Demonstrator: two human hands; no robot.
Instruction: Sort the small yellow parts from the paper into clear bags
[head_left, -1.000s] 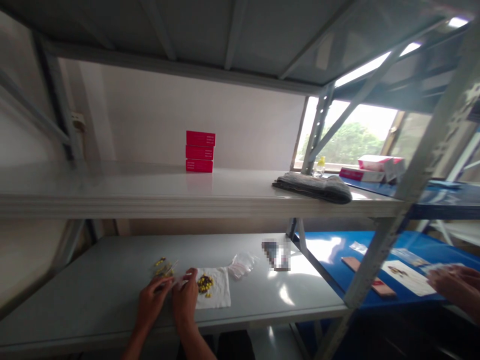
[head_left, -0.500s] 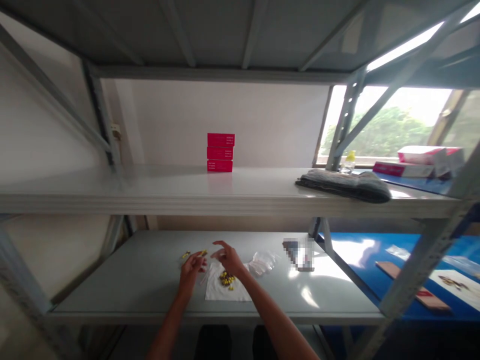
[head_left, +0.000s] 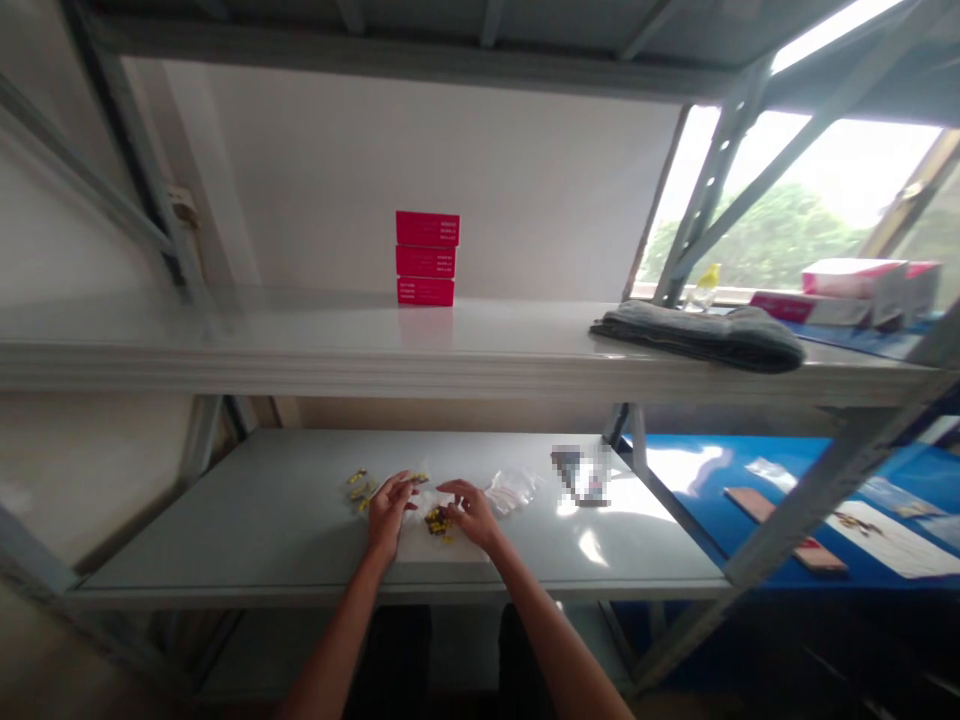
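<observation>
My left hand (head_left: 390,512) and my right hand (head_left: 470,512) sit close together over a white paper napkin (head_left: 442,548) on the lower grey steel shelf (head_left: 225,530). A small pile of dark and yellow beads (head_left: 437,522) lies on the napkin, right at my right fingertips. My left fingertips reach a small yellow piece (head_left: 418,478), though I cannot tell whether they grip it. More yellow pieces (head_left: 360,490) are scattered to the left of my left hand. My hands partly hide the napkin.
A clear plastic bag (head_left: 512,490) and a pixelated object (head_left: 581,473) lie to the right. Above, the upper shelf (head_left: 262,345) holds stacked red boxes (head_left: 426,258) and a folded grey cloth (head_left: 701,337). A steel upright (head_left: 810,490) separates this shelf from a blue table (head_left: 690,460).
The view has shifted and levelled since the earlier frames. My hands have drawn together over the pile. The other person's hand at the right edge, seen a second ago, is out of view.
</observation>
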